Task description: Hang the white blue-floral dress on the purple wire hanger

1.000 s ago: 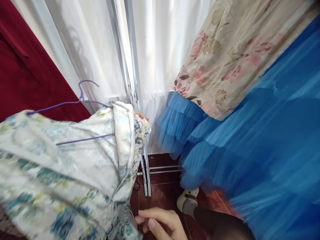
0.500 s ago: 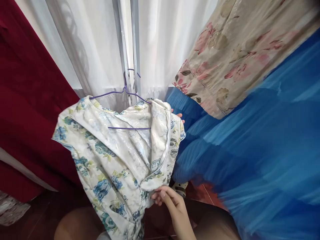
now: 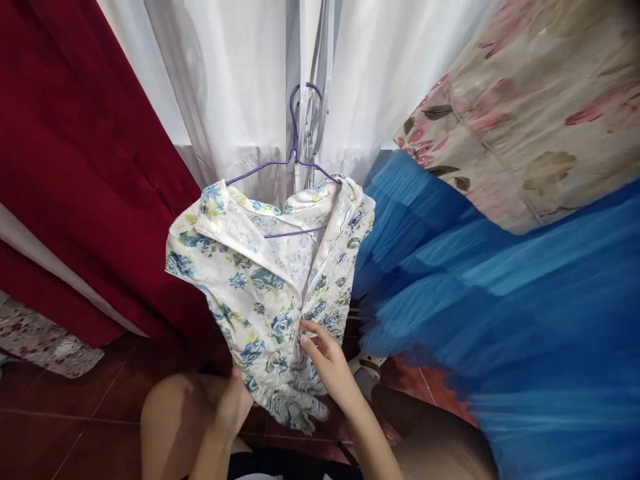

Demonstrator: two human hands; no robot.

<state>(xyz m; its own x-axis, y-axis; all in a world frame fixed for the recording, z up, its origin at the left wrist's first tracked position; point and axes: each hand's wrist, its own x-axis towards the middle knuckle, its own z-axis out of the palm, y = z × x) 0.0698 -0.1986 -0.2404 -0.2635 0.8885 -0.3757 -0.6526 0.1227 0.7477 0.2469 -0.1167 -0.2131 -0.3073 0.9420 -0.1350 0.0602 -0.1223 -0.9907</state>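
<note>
One garment (image 3: pixel 265 313) hangs from both ends of the hanger (image 3: pixel 295 155), in front of the curtain (image 3: pixel 240 67). I see the right hand (image 3: pixel 327 360) pinching it at the foot of its opening; the left hand (image 3: pixel 235 400) is against its lower side edge, and whether that grip is closed I cannot tell. I expect light, limp, slightly slippery cloth, best held by the firmer seam.

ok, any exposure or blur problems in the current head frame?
Head view: white curtain brightest, tiled floor dark; head view: blue tulle smeared, layers soft; head view: blue-flowered garment fairly crisp, print readable; head view: top-right corner darkened.
</note>
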